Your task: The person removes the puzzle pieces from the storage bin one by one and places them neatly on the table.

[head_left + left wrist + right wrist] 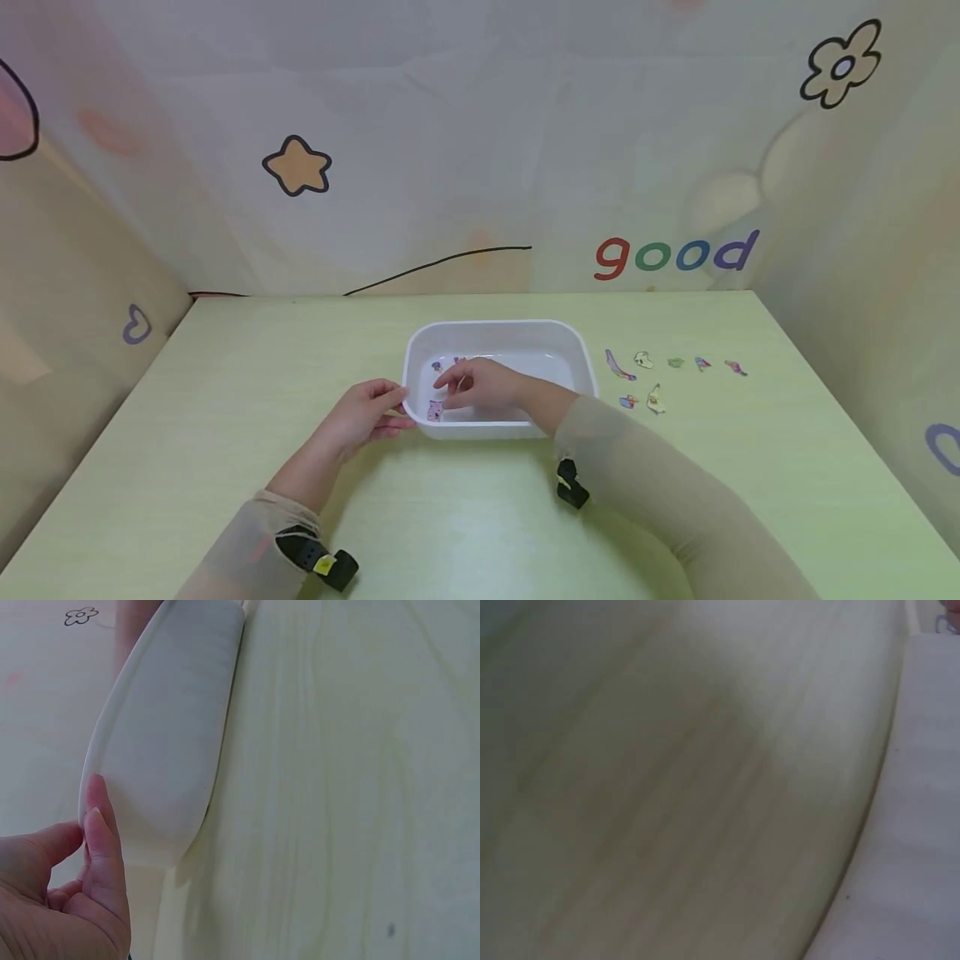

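A white plastic tray [480, 429] with rounded corners stands on the table. At its left end my left hand [367, 414] pinches the rim between thumb and fingers; the left wrist view shows this hand [75, 892] at the tray's edge [161, 727] too. My right hand [483, 385] reaches inside the tray over its front wall, fingers loosely bent with a gap between thumb and forefinger. Just by its thumb lies a pink animal-face sticker [435, 410]. A small colourful sticker [437, 367] lies farther back, and another piece [459, 360] is partly covered by the right hand.
Right of the tray, several small cut-out pieces lie on the table, among them a long purple-pink one [619, 365], a pale one [656, 400] and a green one [676, 362]. A printed cloth backdrop [450, 167] rises behind the table [465, 517] and along both sides.
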Available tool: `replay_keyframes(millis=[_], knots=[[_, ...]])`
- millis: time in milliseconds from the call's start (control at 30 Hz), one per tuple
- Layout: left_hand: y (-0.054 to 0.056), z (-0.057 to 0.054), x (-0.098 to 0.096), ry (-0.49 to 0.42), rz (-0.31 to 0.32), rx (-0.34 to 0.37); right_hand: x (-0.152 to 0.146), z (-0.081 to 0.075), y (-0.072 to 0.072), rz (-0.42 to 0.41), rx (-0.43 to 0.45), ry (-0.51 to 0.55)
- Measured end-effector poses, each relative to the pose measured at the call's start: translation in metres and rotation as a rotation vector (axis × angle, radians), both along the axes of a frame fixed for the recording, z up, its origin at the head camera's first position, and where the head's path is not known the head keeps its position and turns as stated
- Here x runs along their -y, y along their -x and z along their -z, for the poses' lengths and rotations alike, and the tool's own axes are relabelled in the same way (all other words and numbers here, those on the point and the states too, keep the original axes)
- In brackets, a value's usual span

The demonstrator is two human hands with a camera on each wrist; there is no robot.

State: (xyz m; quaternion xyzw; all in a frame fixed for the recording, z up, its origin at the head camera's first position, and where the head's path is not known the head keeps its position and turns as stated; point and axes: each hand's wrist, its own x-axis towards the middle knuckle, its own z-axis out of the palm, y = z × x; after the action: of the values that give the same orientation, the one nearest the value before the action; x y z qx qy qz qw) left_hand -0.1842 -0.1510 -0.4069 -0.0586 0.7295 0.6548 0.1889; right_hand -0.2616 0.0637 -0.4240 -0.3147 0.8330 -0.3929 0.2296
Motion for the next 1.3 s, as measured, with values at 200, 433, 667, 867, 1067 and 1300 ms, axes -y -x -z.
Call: replay_keyframes(millis=[200, 433, 667, 867, 1067, 1300], knots=[[-0.001, 0.0, 0.001, 0.016, 0.007, 0.003, 0.005, 0.001, -0.008, -0.03, -0.041, -0.131], [-0.005, -0.001, 0.001, -0.007, -0.006, 0.004, 0.011, -0.002, -0.011, -0.136, -0.197, -0.229], [-0.005, 0.0, 0.001, -0.021, -0.017, -0.002, 0.014, 0.002, -0.006, -0.207, -0.339, -0.222], [-0.005, -0.001, 0.001, -0.007, -0.011, -0.011, 0.012, -0.008, -0.009, -0.178, -0.463, -0.321], [-0.003, 0.001, 0.0, -0.002, -0.006, -0.004, 0.006, -0.013, -0.007, -0.124, -0.568, -0.293], [-0.001, 0.003, 0.0, -0.004, -0.006, -0.011, -0.001, -0.02, -0.009, -0.134, -0.627, -0.245]])
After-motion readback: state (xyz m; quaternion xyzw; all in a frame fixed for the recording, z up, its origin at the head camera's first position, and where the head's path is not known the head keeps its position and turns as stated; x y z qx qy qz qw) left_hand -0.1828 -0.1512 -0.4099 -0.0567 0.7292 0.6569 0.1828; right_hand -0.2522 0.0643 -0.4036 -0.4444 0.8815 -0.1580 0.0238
